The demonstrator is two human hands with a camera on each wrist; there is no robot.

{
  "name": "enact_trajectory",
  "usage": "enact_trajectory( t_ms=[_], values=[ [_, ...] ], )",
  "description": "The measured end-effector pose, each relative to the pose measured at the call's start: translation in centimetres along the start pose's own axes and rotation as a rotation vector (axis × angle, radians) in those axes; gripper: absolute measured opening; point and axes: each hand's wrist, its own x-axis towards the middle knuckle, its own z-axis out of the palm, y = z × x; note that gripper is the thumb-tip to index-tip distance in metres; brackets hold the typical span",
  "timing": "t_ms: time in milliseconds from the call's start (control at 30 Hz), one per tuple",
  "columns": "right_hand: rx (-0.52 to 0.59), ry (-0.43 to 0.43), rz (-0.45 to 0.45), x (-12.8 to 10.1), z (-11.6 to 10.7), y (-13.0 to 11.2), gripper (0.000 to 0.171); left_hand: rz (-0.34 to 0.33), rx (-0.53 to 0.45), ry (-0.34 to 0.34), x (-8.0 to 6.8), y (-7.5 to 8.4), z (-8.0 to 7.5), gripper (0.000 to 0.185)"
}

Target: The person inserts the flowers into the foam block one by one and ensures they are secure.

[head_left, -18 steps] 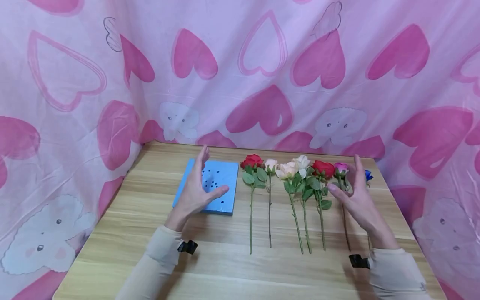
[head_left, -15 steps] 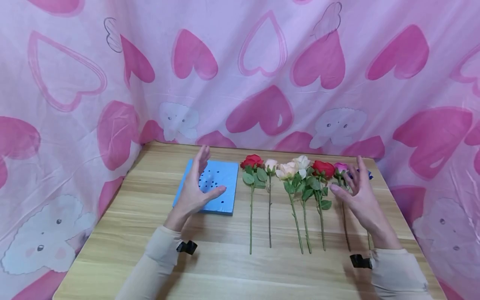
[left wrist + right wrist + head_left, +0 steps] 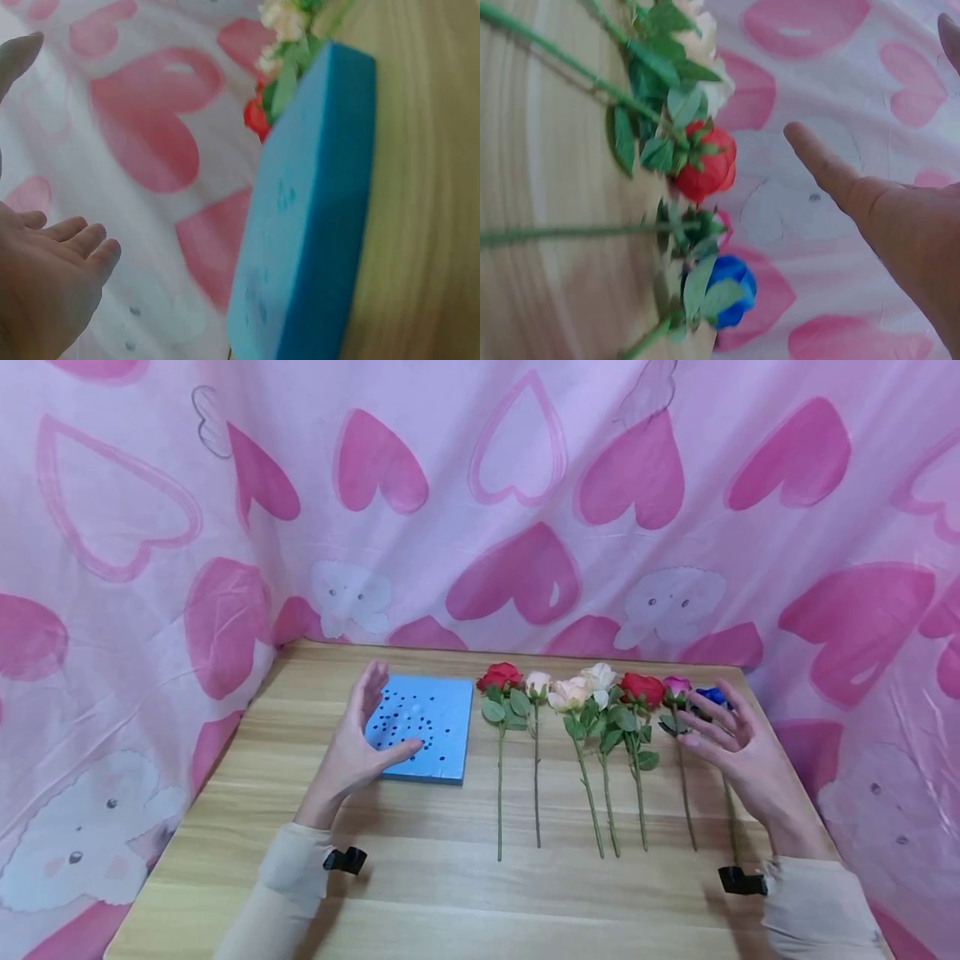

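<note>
foam block (image 3: 423, 727) lies on the table (image 3: 450, 893), left of the roses (image 3: 585, 710).

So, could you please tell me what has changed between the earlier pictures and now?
Both hands drew apart: the left hand slid off the blue foam block toward its left edge, and the right hand moved right, uncovering the blue rose. Neither took hold of anything. The roses and the block lie as before on the table.

Bright, even, soft light; faint shadows; head view sharp; both wrist views blurred.
</note>
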Motion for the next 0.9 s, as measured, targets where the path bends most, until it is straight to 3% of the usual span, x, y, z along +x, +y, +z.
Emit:
enact_trajectory(
  t_ms=[233,400,567,800,900],
  values=[
    [0.022,0.063,0.044,-1.3,-2.3,0.9,0.099,-0.107,0.185,-0.011,-0.8,-2.5,-1.7,0.124],
    [-0.051,0.104,0.11,-2.0,-4.4,2.5,0.095,-0.197,0.326,-0.039,-1.6,-3.5,-2.5,0.124],
    [-0.08,0.13,0.153,-2.9,-6.5,4.1,0.095,-0.241,0.388,-0.067,-1.7,-4.4,-2.8,0.124],
    [0.133,0.087,0.149,-3.9,-8.4,6.0,0.091,-0.265,0.433,-0.109,-1.7,-5.8,-3.0,0.129],
    [0.157,0.085,0.156,-4.0,-9.0,6.9,0.089,-0.263,0.45,-0.119,-1.7,-6.4,-3.0,0.13]
  ],
)
